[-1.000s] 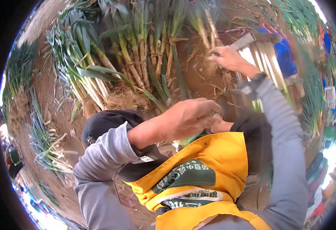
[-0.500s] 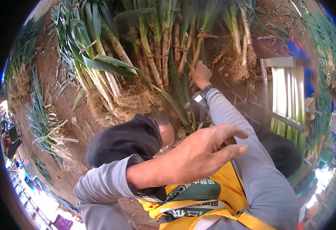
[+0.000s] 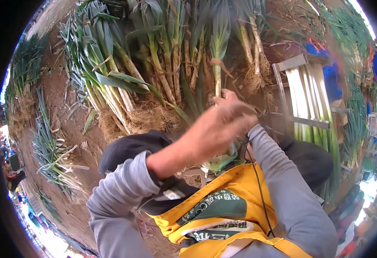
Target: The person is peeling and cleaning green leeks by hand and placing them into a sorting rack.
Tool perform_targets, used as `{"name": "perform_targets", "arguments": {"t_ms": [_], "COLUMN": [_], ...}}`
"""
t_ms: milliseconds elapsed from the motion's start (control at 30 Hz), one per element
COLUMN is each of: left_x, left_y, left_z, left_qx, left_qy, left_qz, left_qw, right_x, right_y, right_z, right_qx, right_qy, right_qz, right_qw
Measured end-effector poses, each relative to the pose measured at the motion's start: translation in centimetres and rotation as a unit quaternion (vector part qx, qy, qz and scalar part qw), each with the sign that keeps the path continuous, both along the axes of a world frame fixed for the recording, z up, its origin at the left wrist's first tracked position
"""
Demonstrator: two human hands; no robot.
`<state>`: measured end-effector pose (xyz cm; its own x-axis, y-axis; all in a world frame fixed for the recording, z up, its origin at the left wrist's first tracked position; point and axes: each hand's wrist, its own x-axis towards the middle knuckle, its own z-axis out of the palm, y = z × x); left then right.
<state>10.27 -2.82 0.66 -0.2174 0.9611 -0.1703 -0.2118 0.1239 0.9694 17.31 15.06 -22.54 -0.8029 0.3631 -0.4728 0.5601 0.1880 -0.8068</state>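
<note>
A single leek (image 3: pixel 219 49) stands out in front of me, its green leaves pointing away and its pale lower end toward me. My right hand (image 3: pixel 226 95) is closed around that lower end, partly hidden behind my other hand. My left hand (image 3: pixel 214 124) reaches across just in front of the right one, its fingers smeared by motion, so I cannot tell what they touch. Beyond and to the left lies a large heap of unpeeled leeks (image 3: pixel 119 86) with tangled brown roots.
Right of me, a metal rack (image 3: pixel 283 92) holds peeled white leeks (image 3: pixel 311 101). A smaller bunch of rooted leeks (image 3: pixel 257 56) lies at the far right. Trimmed leeks (image 3: pixel 57 150) rest on the bare soil to the left. My dark-clad knees (image 3: pixel 130 146) flank the yellow apron (image 3: pixel 248 195).
My right hand has drawn back toward me, bringing one leek away from the heap. My left hand has moved forward to the right hand.
</note>
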Motion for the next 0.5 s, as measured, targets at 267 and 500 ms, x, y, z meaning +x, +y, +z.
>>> {"name": "perform_targets", "arguments": {"t_ms": [267,500], "left_x": [-6.3,-8.8], "left_y": [1.4,0.5], "left_z": [0.7,1.5], "left_qx": [0.031,0.047], "left_qy": [-0.004,-0.057], "left_qz": [0.353,0.458], "left_qw": [0.935,0.886], "right_x": [1.3,7.4], "right_y": [-2.8,-7.0], "right_z": [17.7,25.2], "right_qx": [-0.078,-0.078], "right_qy": [0.277,0.277], "right_qz": [-0.058,-0.005], "right_qw": [0.956,0.958]}}
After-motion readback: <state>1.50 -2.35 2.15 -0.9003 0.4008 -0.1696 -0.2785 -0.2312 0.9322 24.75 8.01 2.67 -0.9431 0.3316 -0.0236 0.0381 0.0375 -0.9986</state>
